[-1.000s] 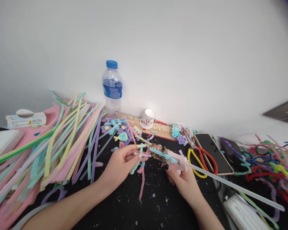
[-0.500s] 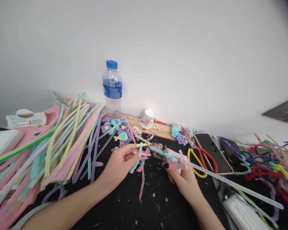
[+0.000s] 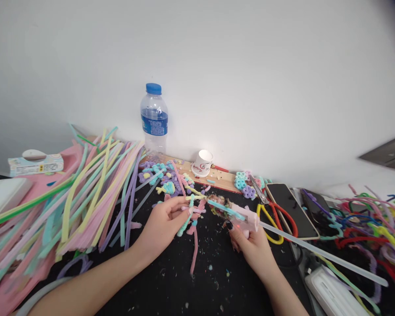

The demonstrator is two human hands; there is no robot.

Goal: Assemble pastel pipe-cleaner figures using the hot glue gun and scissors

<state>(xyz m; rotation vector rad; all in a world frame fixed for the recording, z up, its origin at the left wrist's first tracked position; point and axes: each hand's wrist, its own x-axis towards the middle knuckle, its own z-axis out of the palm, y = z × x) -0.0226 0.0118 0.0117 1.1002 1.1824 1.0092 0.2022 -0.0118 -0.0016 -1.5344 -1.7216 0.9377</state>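
Observation:
My left hand (image 3: 166, 221) pinches a small pipe cleaner piece (image 3: 190, 210) with pastel mint, yellow and pink parts. A pink strand (image 3: 195, 254) dangles from it over the black work surface. In my right hand (image 3: 248, 245) is a pink glue gun (image 3: 243, 217), fingers wrapped round its grip. A long clear glue stick (image 3: 322, 253) sticks out of its back. Fuzz and glue residue coat the front of the gun, and its nozzle points left at the piece, at or very close to it.
Many pastel pipe cleaners (image 3: 95, 188) lie at left. A water bottle (image 3: 154, 120) and paper cup (image 3: 203, 163) stand by the wall. Finished flower shapes (image 3: 245, 182), scissors (image 3: 276, 215), a phone (image 3: 292, 210), a white power strip (image 3: 335, 289) and tangled bright pipe cleaners (image 3: 375, 232) are at right.
The pinched piece has shifted very slightly left with the fingertips. The glue gun has stayed almost in place, its nozzle still near the piece.

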